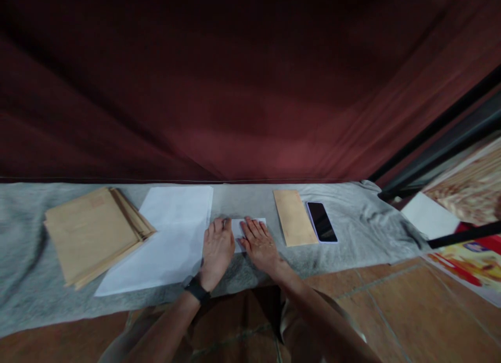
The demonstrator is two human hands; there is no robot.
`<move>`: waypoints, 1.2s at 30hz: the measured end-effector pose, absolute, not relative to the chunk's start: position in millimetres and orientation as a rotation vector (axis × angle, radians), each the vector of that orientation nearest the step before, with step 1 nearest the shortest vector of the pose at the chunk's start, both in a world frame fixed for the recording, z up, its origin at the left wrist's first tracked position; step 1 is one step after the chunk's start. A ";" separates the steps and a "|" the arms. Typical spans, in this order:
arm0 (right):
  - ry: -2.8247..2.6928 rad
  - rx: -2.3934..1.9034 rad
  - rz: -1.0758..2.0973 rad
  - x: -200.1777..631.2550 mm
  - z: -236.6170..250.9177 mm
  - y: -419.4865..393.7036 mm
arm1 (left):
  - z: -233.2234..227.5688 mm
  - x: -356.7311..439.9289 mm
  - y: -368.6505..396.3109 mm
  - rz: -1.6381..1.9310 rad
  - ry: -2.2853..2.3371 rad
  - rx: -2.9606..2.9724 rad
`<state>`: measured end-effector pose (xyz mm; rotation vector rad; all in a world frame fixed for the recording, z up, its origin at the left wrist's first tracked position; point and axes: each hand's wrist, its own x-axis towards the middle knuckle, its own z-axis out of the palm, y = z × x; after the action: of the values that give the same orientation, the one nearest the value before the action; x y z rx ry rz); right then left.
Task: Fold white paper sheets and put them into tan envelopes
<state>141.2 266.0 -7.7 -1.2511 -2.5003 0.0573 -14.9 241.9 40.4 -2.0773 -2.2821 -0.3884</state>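
A small folded sheet of white paper (238,228) lies flat on the grey cloth in front of me. My left hand (219,244) rests over its left end, fingers laid down close together, a dark watch on the wrist. On the paper's right part my right hand (258,242) presses flat with its fingers somewhat spread. Both palms face down, and neither hand grips the paper. Part of the sheet is hidden beneath them.
Left of my hands is a stack of white paper (164,248), partly overlapped by a pile of brown envelopes (94,230). To the right, a single brown envelope (293,217) lies beside a phone (322,222). A dark red curtain (242,102) hangs behind the cloth-covered surface (364,227).
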 end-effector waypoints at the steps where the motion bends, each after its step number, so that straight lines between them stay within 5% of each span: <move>1: -2.513 -1.252 0.055 141.8 -7.9 266.6 | 36.1 -11.9 241.8 -0.429 -2.176 -2.133; 11: -2.539 -1.280 -0.026 147.7 -10.8 264.5 | -10.6 -4.5 234.4 -0.525 -1.968 -2.321; 36: -2.404 -1.480 -0.041 167.9 -17.7 263.0 | -19.6 -8.3 229.4 -0.544 -2.093 -2.077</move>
<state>167.9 263.0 -17.7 -1.4802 -2.4039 -0.0408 -8.3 229.4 -19.6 -2.0766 -2.0930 -0.5435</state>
